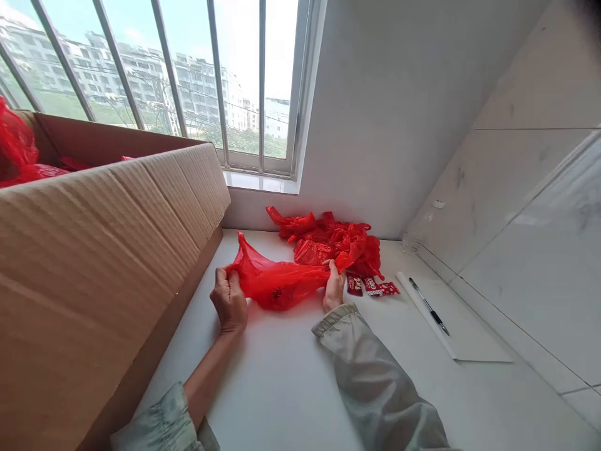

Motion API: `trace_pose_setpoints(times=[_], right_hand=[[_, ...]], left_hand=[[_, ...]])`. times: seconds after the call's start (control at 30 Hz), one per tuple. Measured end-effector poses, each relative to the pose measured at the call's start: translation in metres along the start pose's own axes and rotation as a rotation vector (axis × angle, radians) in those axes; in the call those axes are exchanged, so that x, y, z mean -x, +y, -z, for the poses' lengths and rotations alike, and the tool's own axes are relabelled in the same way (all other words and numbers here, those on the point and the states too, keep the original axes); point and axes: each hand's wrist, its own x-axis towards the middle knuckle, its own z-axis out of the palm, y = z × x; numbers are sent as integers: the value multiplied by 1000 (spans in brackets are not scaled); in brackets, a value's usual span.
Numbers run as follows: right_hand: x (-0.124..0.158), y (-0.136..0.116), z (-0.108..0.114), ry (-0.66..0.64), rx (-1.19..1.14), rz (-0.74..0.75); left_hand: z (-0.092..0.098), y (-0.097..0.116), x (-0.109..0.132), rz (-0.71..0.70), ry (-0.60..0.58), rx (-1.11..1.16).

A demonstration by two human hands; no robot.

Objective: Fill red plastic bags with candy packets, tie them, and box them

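A thin red plastic bag point(282, 285) is stretched sideways between my two hands, just above the white tabletop. Fingers of my left hand point(229, 302) pinch its left end, where a corner sticks up. At the other end, my right hand point(333, 287) grips the bag, the thumb pointing up. Dark printing shows on the bag's lower part; whether anything is inside, I cannot tell. Right behind my right hand lies a crumpled heap of red plastic bags point(335, 235). Small dark red snack packets point(381, 287) lie beside that heap.
A large open cardboard box point(117, 250) with red bags inside stands along the left. On the right, a black pen point(429, 307) rests on a white pad point(462, 332). A barred window point(244, 94) and a tiled wall point(526, 250) bound the white table point(282, 388).
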Motion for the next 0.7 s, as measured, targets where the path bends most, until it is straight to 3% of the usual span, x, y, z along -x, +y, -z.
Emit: trace_pose_setpoints(times=[0.13,0.3,0.37,0.43,0.5,0.6,0.63,0.7], right_hand=[[-24,-29,14,-39,67,-27],[-43,-91,45,-181,223,32],[-40,-121,56,-159,370,150],[-28,-147,60,-107,733,467],[-12,-165,55,-197,884,669],[10,-168,38,-643,866,682],[15,-162,31,-805,876,651],[20,-145,20,-1024,997,586]], left_hand=[[-1,9,-9,30,16,166],[9,45,-16,-98,14,204],[17,65,-13,-206,30,189],[26,85,-8,-393,41,167],[31,102,-1,-655,-83,132],[30,112,9,-1078,-484,-89],[27,111,11,-1118,-613,-202],[23,104,12,-1024,-823,-439]])
